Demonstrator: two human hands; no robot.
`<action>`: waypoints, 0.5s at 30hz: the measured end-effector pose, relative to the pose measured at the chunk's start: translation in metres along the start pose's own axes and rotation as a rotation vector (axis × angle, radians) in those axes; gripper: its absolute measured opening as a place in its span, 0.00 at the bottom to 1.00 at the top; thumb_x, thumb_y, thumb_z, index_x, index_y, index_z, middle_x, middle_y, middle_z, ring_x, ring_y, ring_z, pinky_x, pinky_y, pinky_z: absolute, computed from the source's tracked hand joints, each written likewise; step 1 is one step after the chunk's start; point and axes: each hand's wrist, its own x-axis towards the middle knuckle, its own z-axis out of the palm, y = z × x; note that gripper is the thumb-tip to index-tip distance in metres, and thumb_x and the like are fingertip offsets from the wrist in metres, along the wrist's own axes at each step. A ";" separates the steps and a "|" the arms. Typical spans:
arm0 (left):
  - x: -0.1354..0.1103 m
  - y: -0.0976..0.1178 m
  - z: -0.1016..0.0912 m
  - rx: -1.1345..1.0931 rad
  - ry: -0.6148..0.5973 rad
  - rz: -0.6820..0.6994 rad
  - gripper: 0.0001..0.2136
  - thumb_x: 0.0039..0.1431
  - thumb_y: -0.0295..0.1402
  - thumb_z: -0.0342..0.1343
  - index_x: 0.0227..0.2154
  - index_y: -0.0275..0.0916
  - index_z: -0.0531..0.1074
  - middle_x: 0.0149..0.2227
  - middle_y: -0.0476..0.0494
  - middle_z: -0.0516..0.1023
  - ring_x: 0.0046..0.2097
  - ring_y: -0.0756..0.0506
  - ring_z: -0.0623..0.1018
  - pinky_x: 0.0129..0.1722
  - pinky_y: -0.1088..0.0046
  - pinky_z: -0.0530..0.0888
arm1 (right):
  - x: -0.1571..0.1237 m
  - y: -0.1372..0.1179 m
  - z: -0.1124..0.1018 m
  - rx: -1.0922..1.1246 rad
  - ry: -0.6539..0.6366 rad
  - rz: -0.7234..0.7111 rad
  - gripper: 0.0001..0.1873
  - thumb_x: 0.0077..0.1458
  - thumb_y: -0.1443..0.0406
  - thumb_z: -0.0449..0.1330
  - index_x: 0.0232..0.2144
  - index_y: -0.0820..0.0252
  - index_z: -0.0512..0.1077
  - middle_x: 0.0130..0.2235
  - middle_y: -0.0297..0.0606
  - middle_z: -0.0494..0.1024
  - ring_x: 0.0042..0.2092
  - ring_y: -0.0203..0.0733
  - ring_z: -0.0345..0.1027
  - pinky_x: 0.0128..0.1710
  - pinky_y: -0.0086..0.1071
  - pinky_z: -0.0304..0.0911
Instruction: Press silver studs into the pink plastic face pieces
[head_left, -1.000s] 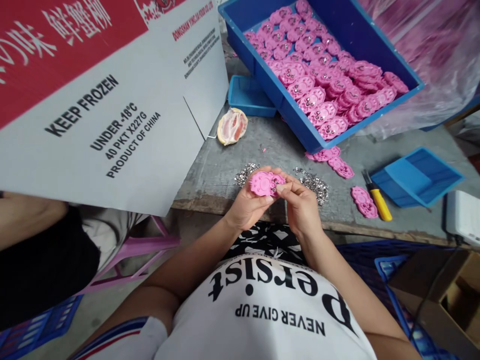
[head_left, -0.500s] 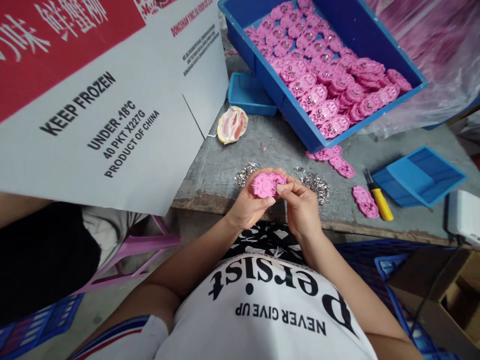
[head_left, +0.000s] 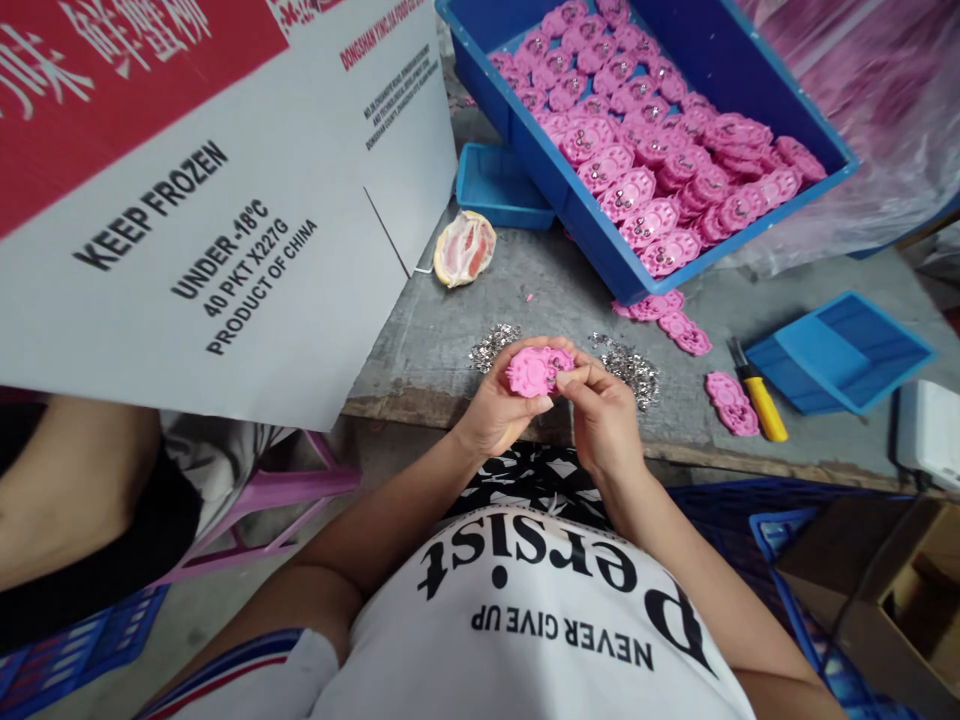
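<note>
While the pink plastic part [head_left: 534, 370] sits over the table's [head_left: 450, 340] near edge, clasped in the left hand [head_left: 499, 405], the right hand [head_left: 600, 415] pinches its right side, probably fitting a metal piece; seating it needs steady alignment.

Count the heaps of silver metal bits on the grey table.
2: one heap beyond the left hand holding a pink plastic part, one beyond the right hand. Hands may hide more.

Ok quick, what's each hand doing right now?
Left hand: closed, holding the pink plastic piece.
Right hand: fingertips pinched shut on that piece's right edge.
</note>
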 end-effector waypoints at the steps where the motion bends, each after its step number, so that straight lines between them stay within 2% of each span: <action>1: 0.000 0.000 0.000 0.001 -0.001 0.002 0.28 0.40 0.22 0.73 0.46 0.47 0.75 0.57 0.46 0.76 0.65 0.38 0.69 0.67 0.55 0.63 | 0.000 0.000 0.000 0.002 -0.001 -0.002 0.07 0.44 0.64 0.69 0.19 0.54 0.75 0.44 0.37 0.79 0.56 0.49 0.66 0.62 0.45 0.55; 8: 0.003 -0.002 -0.001 -0.002 -0.013 0.009 0.29 0.39 0.23 0.74 0.47 0.46 0.75 0.57 0.45 0.76 0.66 0.38 0.69 0.69 0.54 0.61 | 0.000 0.002 0.000 -0.043 -0.018 -0.064 0.08 0.47 0.62 0.70 0.23 0.54 0.75 0.47 0.37 0.78 0.55 0.47 0.68 0.62 0.44 0.57; 11: 0.002 -0.002 0.000 -0.019 0.023 -0.028 0.32 0.39 0.23 0.74 0.49 0.47 0.74 0.57 0.45 0.76 0.67 0.38 0.68 0.69 0.54 0.61 | 0.001 0.004 0.000 0.018 -0.019 -0.043 0.12 0.43 0.60 0.73 0.26 0.53 0.73 0.44 0.36 0.79 0.54 0.47 0.69 0.60 0.44 0.60; 15: 0.002 -0.001 0.003 -0.028 0.057 -0.100 0.32 0.45 0.24 0.69 0.56 0.47 0.71 0.59 0.43 0.76 0.66 0.38 0.70 0.67 0.53 0.64 | 0.004 0.003 -0.003 0.093 -0.041 0.000 0.11 0.45 0.60 0.72 0.26 0.54 0.73 0.43 0.36 0.79 0.52 0.46 0.70 0.59 0.44 0.61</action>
